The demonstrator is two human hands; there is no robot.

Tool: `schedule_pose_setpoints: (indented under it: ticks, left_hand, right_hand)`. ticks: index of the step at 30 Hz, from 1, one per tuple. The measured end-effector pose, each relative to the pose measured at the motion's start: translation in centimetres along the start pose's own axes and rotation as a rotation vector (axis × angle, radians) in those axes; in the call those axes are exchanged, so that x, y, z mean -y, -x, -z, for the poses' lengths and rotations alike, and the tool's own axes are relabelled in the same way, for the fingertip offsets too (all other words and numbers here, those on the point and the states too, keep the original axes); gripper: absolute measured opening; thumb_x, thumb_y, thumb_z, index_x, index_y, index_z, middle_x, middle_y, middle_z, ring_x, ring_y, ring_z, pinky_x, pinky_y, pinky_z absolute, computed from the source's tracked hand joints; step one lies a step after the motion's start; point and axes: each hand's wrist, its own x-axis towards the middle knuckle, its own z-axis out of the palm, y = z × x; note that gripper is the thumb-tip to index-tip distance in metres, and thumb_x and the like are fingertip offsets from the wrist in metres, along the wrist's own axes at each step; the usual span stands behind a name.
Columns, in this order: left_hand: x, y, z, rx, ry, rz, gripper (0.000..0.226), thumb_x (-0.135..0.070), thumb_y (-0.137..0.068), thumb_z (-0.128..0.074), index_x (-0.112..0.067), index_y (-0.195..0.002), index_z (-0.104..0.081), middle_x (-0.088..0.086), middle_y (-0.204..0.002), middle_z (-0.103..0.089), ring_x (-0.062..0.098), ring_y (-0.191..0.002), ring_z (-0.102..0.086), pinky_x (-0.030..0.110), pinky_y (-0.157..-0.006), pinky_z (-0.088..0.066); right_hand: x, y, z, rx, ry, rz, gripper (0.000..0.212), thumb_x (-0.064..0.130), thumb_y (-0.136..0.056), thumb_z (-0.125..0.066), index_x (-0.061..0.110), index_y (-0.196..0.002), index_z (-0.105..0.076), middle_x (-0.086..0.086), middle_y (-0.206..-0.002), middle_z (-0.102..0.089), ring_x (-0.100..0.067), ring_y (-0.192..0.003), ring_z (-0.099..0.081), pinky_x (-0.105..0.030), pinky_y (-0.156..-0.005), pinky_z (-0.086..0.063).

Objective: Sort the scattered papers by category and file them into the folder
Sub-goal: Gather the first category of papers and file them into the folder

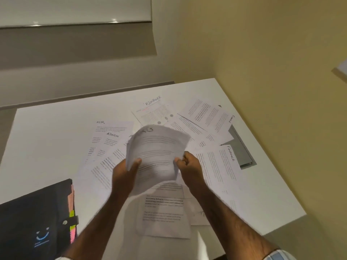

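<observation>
Hands: two; left hand [124, 175] and right hand [190, 166] each pinch a lower edge of the sheaf, thumbs on top.
Sheaf: one bent bundle of white printed sheets [155, 152], held above mid-table; sheet count unclear.
Loose white papers [219, 166]: spread across the white table [47, 143]; legible headings are FINANCE three, HR one, ADMIN one.
Folders: one black folder with coloured tabs [33, 212], near left; one grey binder [242, 152], right, partly under papers.

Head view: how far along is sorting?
Done: nothing visibly filed; the black tabbed folder is strapped shut. In hand: left hand and right hand grip a small stack of white printed sheets. Left: sheets marked HR, ADMIN, FINANCE lie scattered on the white table.
</observation>
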Motion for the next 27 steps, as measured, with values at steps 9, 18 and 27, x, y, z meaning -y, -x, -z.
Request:
schedule_pose_setpoints:
  ticks: [9,18,27]
  left_hand:
    - [-1.8,1.4,1.7,0.045,0.182,0.04,0.038,-0.035,-0.093,-0.071,-0.013,-0.124,-0.068,0.009,-0.104,-0.073,0.027,-0.092,-0.067,0.035,-0.077,-0.053]
    - [-2.3,3.8,-1.2,0.056,0.315,0.14,0.029,-0.028,-0.095,-0.069,-0.018,-0.121,-0.068,0.003,-0.102,-0.075,0.025,-0.092,-0.072,0.038,-0.083,-0.056]
    - [-3.3,5.6,-3.4,0.074,0.367,0.197,0.026,-0.024,-0.092,-0.071,-0.014,-0.116,-0.071,0.011,-0.104,-0.079,0.03,-0.096,-0.076,0.045,-0.09,-0.057]
  right_hand:
    - [-7.7,1.7,8.9,-0.519,-0.072,-0.389,0.03,0.022,-0.086,-0.079,0.009,-0.108,-0.066,-0.009,-0.109,-0.07,-0.022,-0.093,-0.064,-0.029,-0.081,-0.05]
    - [-14.0,-0.7,17.8,-0.451,0.454,-0.601,0.077,0.046,-0.082,-0.081,0.007,-0.139,-0.048,-0.02,-0.138,-0.051,-0.039,-0.127,-0.052,-0.052,-0.099,-0.049]
    - [-15.6,-3.0,19.4,-0.352,0.71,-0.601,0.076,0.05,-0.078,-0.083,0.007,-0.132,-0.051,-0.02,-0.13,-0.055,-0.038,-0.118,-0.054,-0.048,-0.093,-0.05]
